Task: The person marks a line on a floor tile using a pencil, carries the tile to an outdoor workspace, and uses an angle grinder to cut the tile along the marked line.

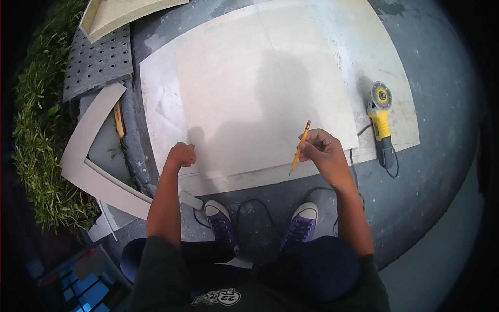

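Note:
A smooth cream square sheet lies on a larger pale board, with a faint pencil line across it and a shadow over it. My left hand is closed at the sheet's lower left edge; what its curled fingers hold, if anything, is hidden. My right hand grips a yellow pencil above the sheet's lower right part, point downward.
A yellow-and-black angle grinder rests at right, its cord trailing past my purple sneakers. At left are cut angled pieces, a perforated grey slab and plants. Grey concrete floor surrounds the board.

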Tool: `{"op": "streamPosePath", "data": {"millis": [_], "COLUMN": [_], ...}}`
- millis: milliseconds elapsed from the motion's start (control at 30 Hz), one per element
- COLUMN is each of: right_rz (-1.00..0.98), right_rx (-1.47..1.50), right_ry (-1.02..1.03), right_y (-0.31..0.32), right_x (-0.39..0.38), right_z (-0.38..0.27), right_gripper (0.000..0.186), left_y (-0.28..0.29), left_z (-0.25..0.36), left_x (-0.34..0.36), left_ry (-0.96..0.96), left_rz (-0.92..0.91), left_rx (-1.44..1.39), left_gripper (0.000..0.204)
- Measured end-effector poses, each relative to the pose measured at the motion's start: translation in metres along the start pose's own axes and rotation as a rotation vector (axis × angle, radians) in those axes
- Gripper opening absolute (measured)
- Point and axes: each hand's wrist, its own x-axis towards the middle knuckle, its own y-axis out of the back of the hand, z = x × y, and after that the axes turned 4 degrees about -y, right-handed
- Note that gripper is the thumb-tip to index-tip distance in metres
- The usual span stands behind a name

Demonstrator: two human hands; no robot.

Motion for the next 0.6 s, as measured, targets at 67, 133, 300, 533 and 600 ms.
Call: {"op": "streamPosePath", "data": {"millis": [67,133,300,533,600], "right_rz": [0.025,-0.006,-0.047,-0.033,0.092], "right_rx": [-0.033,0.014,0.085,0.167,0.153], "right_ry": [-0.034,-0.014,0.050,0.090,0.146], "right_y": [0.007,-0.001,-0.019,-0.001,0.018], "right_x": [0.004,0.015,0.031,0.009,0.001], "right_z": [0.010,0.006,-0.011,-0.023,-0.027], "right_gripper": [0.015,0.015,0.016,0.028,0.033], "left_y": [-0.030,-0.049,-0.130,-0.169,-0.153], "left_z": [0.083,0.156,0.219,0.234,0.236], "left_x": [-0.033,-0.095,-0.170,-0.195,-0.206], "left_ry": [0.002,-0.252,-0.643,-0.767,-0.994], "left_rz": [-0.013,0.010,-0.246,-0.183,0.011], "left_rx": [0.025,0.125,0.026,-0.047,-0.124], "left_gripper": [0.043,0.040,0.036,0.026,0.020]}}
